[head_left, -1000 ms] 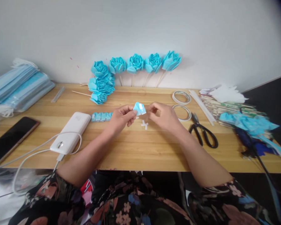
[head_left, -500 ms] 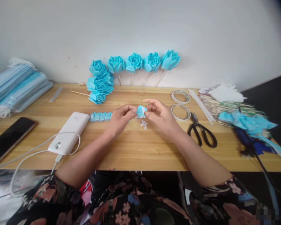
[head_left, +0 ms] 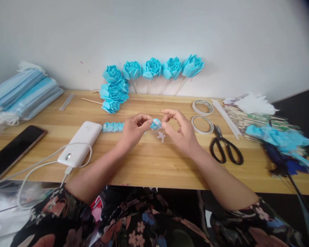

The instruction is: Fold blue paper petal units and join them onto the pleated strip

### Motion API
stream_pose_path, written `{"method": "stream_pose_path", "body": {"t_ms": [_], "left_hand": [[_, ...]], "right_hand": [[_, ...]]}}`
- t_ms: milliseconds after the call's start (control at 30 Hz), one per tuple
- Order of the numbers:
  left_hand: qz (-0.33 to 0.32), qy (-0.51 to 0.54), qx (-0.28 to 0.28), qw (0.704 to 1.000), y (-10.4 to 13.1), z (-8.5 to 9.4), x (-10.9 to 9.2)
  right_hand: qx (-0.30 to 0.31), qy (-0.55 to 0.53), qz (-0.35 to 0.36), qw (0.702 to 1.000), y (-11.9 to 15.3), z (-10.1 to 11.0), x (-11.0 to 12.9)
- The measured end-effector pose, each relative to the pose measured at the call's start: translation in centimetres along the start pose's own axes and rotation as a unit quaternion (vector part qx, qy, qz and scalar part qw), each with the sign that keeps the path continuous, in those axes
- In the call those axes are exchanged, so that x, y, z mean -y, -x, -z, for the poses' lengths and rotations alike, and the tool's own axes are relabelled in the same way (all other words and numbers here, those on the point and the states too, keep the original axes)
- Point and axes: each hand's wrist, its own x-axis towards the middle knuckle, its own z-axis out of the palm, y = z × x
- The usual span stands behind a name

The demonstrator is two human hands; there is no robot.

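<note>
Blue, pleated piece (head_left: 156, 124) held just above the table (head_left: 154, 164), out in front of you, roughly midway between your hands. Your left hand (head_left: 134, 132) has it pinched at its left side, thumb against index finger. Your right hand (head_left: 181, 132): thumb and index bowed, tips close together at the piece's right edge, other fingers curled loosely. Contact there too fine to make out; cannot tell whether these fingers grip anything.

Just below the piece, on the wood: white strips (head_left: 161, 137), crossed over one another. Left of your left hand, partly hidden by it, a row (head_left: 113, 127) of folded blue bits. Beyond that, a cluster of blue flowers (head_left: 109, 91) lying heaped, sticks pointing left. To their right, four more blooms (head_left: 151, 68) on sticks, leaning at the wall (head_left: 154, 27).

Your right side: two tape rolls lying flat, one behind the other; scissors (head_left: 220, 138) near them, black handles toward you, blades slightly apart. White rods (head_left: 226, 118) behind; blue scraps (head_left: 280, 137) farther right.

Your left side: power bank (head_left: 79, 144), white, cable plugged into its near end. Phone (head_left: 16, 151) beside it, screen dark. Stack of masks (head_left: 28, 91) behind both.
</note>
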Motion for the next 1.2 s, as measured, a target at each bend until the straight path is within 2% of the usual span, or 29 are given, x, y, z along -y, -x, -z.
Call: {"method": "stream_pose_path", "body": {"t_ms": [133,233,367,500,833,1200], "left_hand": [[0.0,-0.013,-0.015,1.0,0.05,0.01,-0.01],[-0.013,-0.022,-0.019,1.0,0.09,-0.05,-0.09],[-0.03,-0.019,-0.013,0.999,0.18,-0.22,-0.07],[-0.037,-0.014,0.0,0.999,0.28,-0.32,0.16],[-0.121,-0.09,0.003,0.989,0.47,-0.31,-0.31],[-0.145,-0.098,-0.003,0.985,0.45,-0.38,-0.34]], "right_hand": [[-0.021,0.053,0.065,0.996,0.16,0.01,0.38],[-0.003,0.082,0.082,0.993,0.14,-0.22,0.23],[0.02,0.088,0.042,0.995,0.0,-0.44,-0.23],[0.012,0.078,0.002,0.997,-0.12,-0.46,-0.43],[0.011,0.028,-0.036,0.999,-0.14,-0.51,-0.21],[0.027,0.01,-0.05,0.998,-0.19,-0.38,-0.02]]}}
